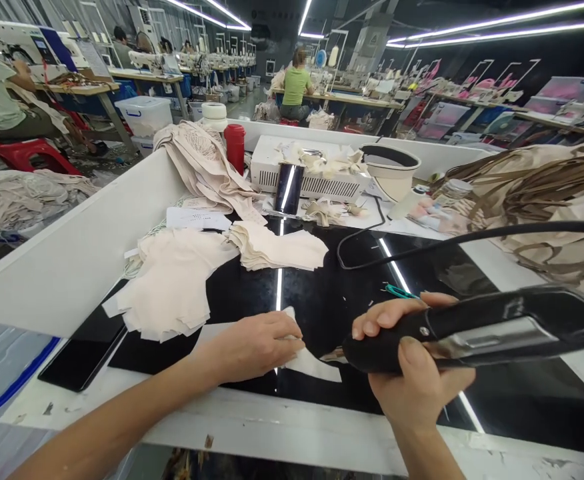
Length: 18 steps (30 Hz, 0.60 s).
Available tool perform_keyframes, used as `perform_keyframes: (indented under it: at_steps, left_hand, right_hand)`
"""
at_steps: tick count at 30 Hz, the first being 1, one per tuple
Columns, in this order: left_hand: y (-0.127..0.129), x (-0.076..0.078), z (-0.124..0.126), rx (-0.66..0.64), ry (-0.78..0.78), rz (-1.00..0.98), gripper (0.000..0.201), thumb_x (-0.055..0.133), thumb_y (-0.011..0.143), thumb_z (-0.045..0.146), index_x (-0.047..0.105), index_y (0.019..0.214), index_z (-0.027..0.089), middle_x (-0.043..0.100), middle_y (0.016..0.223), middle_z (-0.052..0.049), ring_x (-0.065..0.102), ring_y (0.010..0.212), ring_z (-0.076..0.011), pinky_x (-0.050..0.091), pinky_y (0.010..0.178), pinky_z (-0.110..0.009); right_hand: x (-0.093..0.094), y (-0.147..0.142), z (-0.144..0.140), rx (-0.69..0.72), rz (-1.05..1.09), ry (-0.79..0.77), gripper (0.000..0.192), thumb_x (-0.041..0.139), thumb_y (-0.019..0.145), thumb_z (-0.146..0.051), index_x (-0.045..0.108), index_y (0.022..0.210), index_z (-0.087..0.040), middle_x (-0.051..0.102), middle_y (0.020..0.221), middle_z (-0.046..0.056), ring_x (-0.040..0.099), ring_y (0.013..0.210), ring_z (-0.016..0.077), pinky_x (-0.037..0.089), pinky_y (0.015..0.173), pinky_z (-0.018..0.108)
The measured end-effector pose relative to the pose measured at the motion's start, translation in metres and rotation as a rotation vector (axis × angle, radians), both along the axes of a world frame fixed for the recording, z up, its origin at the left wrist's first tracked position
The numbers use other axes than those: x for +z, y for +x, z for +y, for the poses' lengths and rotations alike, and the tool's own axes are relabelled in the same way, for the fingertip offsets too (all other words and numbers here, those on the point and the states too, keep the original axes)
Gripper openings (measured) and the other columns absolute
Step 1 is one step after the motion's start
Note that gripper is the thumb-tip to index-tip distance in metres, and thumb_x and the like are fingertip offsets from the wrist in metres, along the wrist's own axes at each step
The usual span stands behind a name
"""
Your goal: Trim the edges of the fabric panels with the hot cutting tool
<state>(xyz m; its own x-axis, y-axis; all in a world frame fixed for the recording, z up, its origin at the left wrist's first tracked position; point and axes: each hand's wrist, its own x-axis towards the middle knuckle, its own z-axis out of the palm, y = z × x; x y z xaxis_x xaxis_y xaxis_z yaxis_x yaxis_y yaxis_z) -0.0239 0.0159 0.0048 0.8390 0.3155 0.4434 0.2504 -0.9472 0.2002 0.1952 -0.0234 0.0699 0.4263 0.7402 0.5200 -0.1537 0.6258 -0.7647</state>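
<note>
My right hand [415, 367] is wrapped round a black handheld tool [502, 327] with a narrow metal tip and a cord. The tip points left, close to the right side of a small cream fabric piece [317, 365] on the glossy black board [352, 287]. Over that piece lies my left hand [262, 343], its fingers bent and closed on the fabric, covering much of it. Behind my left hand are two stacks of cut cream fabric: a larger pile [172, 280] at left and a smaller pile [277, 247] in the middle.
A phone [85, 353] lies at the board's left edge. At the back stand a red bottle [235, 148], a vented white box [312, 177] with scraps and a round cream container [391, 170]. The tool's black cord [472, 243] crosses the right side. Teal snips [399, 291] lie beyond my right hand.
</note>
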Motion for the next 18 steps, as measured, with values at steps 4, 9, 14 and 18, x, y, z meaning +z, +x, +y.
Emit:
perform_keyframes:
  at_steps: [4,9,14,18]
  left_hand:
    - [0.012,0.007,-0.014,-0.014,0.014,0.043,0.016,0.054,0.118,0.012,0.07,0.117,0.013,0.077,0.113,-0.01,0.074,0.11,-0.0222,0.062,0.099,-0.032]
    - [0.013,0.002,-0.02,0.018,0.008,0.127,0.02,0.052,0.12,0.012,0.068,0.109,0.015,0.074,0.106,-0.007,0.071,0.098,-0.0208,0.061,0.089,-0.033]
    - [0.004,-0.004,-0.017,0.022,-0.028,0.105,0.018,0.053,0.12,0.015,0.068,0.11,0.017,0.073,0.108,-0.005,0.069,0.094,-0.0198,0.058,0.083,-0.032]
    - [0.0,-0.003,-0.017,0.015,-0.056,0.091,0.018,0.052,0.121,0.016,0.069,0.114,0.017,0.073,0.109,-0.005,0.069,0.095,-0.0198,0.058,0.083,-0.031]
  right_hand:
    - [-0.003,0.01,-0.012,-0.006,-0.007,0.0,0.039,0.093,0.088,-0.03,0.071,0.12,-0.027,0.071,0.081,-0.004,0.066,0.063,0.0168,0.061,0.052,0.031]
    - [-0.012,0.016,-0.018,0.022,-0.069,-0.004,0.037,0.089,0.094,-0.03,0.071,0.126,-0.03,0.072,0.086,-0.003,0.068,0.068,0.0168,0.063,0.058,0.032]
    - [-0.011,0.012,-0.016,0.052,-0.051,0.012,0.036,0.089,0.097,-0.028,0.07,0.128,-0.03,0.073,0.089,-0.003,0.069,0.07,0.0154,0.065,0.062,0.031]
    - [-0.01,0.003,-0.011,0.061,-0.017,0.022,0.036,0.089,0.099,-0.033,0.07,0.129,-0.032,0.073,0.09,-0.004,0.07,0.07,0.0147,0.064,0.064,0.029]
